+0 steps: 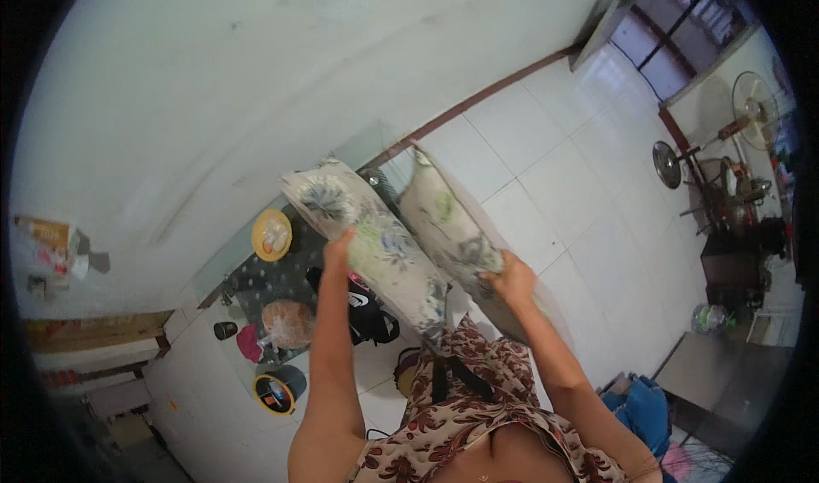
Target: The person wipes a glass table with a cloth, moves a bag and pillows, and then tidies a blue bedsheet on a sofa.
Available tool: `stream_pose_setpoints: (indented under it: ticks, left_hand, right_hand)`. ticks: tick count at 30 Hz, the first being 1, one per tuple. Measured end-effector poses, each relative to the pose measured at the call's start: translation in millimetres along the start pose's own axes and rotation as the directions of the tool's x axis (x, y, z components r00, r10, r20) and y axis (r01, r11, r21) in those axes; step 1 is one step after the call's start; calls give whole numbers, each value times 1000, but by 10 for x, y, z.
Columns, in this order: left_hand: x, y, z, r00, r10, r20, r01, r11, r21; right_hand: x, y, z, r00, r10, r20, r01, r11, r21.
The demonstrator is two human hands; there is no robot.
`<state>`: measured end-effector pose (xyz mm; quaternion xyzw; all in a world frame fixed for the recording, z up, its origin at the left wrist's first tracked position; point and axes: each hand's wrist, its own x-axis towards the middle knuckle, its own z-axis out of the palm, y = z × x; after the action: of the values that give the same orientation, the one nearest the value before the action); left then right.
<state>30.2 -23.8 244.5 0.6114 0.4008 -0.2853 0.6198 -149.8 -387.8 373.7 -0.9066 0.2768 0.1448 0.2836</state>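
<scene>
My left hand [337,250] grips the edge of a flower-patterned cushion [377,240], its fingers partly hidden against the fabric. A second cushion [448,217] of similar grey, green and white print is in my right hand [512,278], gripped along its side. Both cushions are held up side by side in front of me, slanting from upper left to lower right with a narrow gap between them. Beneath the left cushion, a glass-topped table [256,278] shows partly, with a black Nike bag [371,320] near its lower end.
On the glass table are a yellow basket [272,235] and a clear plastic bag [288,324]. A bucket [281,390] stands below it. White floor tiles [544,195] extend to the right, towards a standing fan [755,108], a water bottle [710,318] and a grey tabletop [710,371].
</scene>
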Motion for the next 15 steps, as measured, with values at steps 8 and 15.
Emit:
stream_pose_setpoints:
  ticks: [8,15]
  left_hand:
    - [326,255,-167,913,246,-326,-116,922,370]
    - [-657,-335,582,775,630,52,-293,285,913]
  right_hand:
    - [277,-643,1071,859,-56,509,30,998,59]
    - [76,189,1576,753,-78,654,-109,964,241]
